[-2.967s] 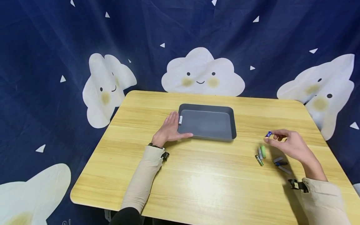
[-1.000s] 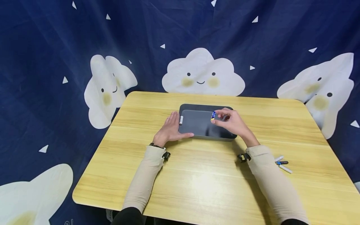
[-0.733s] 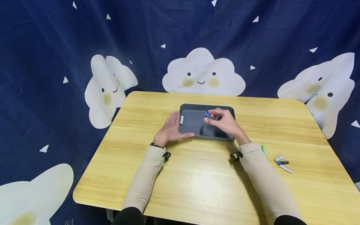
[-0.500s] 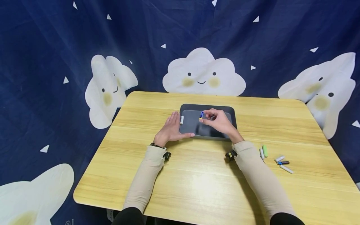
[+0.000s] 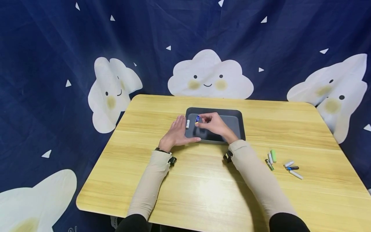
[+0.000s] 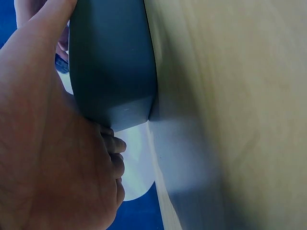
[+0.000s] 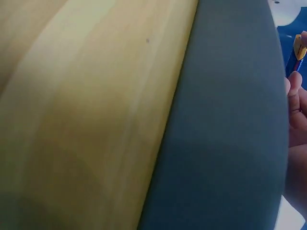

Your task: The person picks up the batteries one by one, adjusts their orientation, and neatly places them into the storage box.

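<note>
A shallow dark grey tray [image 5: 232,120] lies on the wooden table. My left hand [image 5: 176,133] rests against its left end and near corner, fingers straight and thumb spread along the near rim. My right hand [image 5: 214,124] is over the tray's left half and pinches a blue battery [image 5: 197,119] with a yellow end between thumb and fingers, held close to upright. Just left of it, a white battery [image 5: 187,124] lies along the tray's left wall. In the right wrist view the yellow end of the blue battery [image 7: 300,48] shows at the fingertips.
Right of the tray on the table [image 5: 185,187] lie two loose groups of batteries. One has a green battery [image 5: 273,156], a white one [image 5: 270,158] and a dark-and-green one [image 5: 269,164]. The other has a black-and-blue battery [image 5: 292,168] between two white ones. A blue curtain hangs behind.
My right hand has carried the blue battery from the table's right side to the tray, then further left toward the white battery. My left hand has stayed at the tray.
</note>
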The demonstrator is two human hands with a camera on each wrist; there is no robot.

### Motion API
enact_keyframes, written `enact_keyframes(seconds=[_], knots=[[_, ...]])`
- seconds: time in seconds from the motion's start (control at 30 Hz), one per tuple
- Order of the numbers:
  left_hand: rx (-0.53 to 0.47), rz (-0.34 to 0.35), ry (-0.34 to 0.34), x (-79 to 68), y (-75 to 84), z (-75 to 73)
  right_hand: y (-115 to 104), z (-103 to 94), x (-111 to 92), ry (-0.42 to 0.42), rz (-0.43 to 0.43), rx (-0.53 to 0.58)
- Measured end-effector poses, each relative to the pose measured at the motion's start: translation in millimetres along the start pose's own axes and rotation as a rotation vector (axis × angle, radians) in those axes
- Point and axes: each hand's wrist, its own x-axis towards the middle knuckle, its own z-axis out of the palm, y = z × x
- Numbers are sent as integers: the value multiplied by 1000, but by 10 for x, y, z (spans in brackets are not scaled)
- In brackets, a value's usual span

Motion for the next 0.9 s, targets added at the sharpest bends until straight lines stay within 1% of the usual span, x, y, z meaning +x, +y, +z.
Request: enact_keyframes(seconds=[0.3,0.57,0.8,0.9], knots=[[2,3,-5,4,-7,3,97,108,104,-36,79,-44],[3,15,0,7,-13,0,177,157,181,-64,67,-95],[2,19,14,-10,-10,6,179,205,217,-96,91,-145],[1,21,23,-14,-8,5,180,225,237,-115,104,-146]])
